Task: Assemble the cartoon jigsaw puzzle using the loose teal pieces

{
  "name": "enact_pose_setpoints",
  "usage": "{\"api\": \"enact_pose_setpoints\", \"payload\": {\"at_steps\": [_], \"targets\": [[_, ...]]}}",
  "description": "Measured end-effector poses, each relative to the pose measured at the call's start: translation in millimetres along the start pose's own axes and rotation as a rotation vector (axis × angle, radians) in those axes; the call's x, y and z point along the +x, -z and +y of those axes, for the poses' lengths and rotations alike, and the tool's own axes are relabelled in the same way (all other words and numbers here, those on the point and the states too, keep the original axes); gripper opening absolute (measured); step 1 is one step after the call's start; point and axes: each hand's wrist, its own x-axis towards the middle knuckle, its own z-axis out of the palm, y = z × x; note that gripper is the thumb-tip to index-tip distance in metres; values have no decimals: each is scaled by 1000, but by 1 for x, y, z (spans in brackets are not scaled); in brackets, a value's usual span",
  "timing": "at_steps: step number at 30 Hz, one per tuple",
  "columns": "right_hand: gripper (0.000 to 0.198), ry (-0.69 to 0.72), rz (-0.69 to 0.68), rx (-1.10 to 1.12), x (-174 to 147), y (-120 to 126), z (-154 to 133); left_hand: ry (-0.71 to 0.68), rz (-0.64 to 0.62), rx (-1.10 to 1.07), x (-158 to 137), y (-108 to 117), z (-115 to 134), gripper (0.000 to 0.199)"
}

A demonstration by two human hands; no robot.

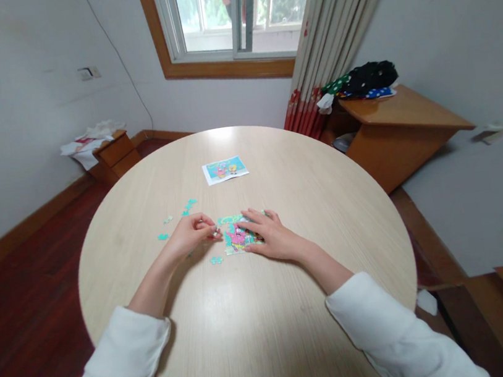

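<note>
A partly assembled jigsaw puzzle point(236, 238) with a pink cartoon figure on a teal background lies on the round table point(250, 313). My right hand point(271, 232) rests on its right side, fingers spread flat and covering that part. At the puzzle's left edge, my left hand point(195, 232) pinches a small puzzle piece point(216, 233) between thumb and fingertips; its picture is too small to make out. Loose teal pieces are scattered around the left hand, among them one piece point(163, 236) to its left and a joined-looking pair point(216, 260) just below the puzzle.
Beyond the puzzle lies a reference picture sheet point(225, 170) with two cartoon figures. A wooden cabinet point(394, 137) with dark cloth point(369, 78) on top stands off the table's right side. Several more pieces point(189, 207) lie above my left hand.
</note>
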Motion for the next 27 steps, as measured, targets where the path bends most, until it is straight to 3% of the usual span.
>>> {"api": "enact_pose_setpoints", "payload": {"at_steps": [4,13,23,27], "targets": [[58,-58,-84,-80,-2,0,3,-7,-38,21,1,-6,-5,31],[58,-87,-107,-86,-2,3,5,-108,-34,261,0,-12,-4,17],[57,-80,-94,-84,-1,0,8,74,-154,288,-3,-5,-5,20],[58,-86,-110,-94,-1,1,6,53,-160,342,-4,-8,-6,17]]}}
